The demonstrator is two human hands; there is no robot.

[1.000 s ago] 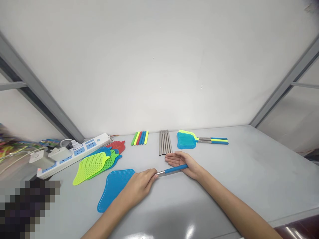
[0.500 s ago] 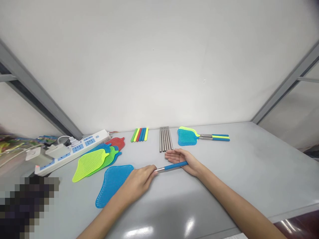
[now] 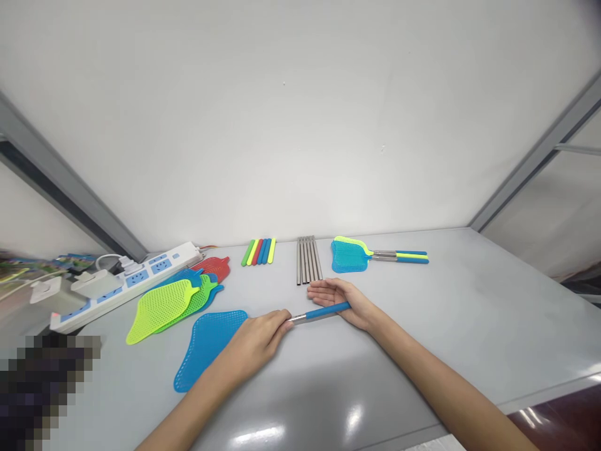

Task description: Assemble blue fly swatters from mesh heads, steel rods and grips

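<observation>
Partway through, by the look of it: to the right on the bench (image 3: pixel 451 326), a small pile of swatters (image 3: pixel 350 257) lies with heads, rods and handles joined, three handles showing, so those look done. The blue swatter (image 3: pixel 209 347) in hand has its head near the bench's front left, a short metal rod (image 3: pixel 298 318) and a blue handle (image 3: pixel 327 310) in one line, so it seems all but complete; whether the joints are fully seated cannot be told, as the fingers hide the head end. Left over are the loose heads (image 3: pixel 162 308) in yellow, green, blue and red beside the power strip (image 3: pixel 162 266), six loose handles (image 3: pixel 258 251) in a row near the wall, and a row of bare rods (image 3: pixel 307 262) between those and the pile. The left hand (image 3: pixel 260 338) is palm down, its grip closed around the swatter where head meets rod, its forearm passing over the head's edge. The right hand (image 3: pixel 355 300) is turned palm inward, its grip wide, fingers straight and together toward the near ends of the rods, with the handle's end against the palm. Both forearms slant inward from the front edge.
</observation>
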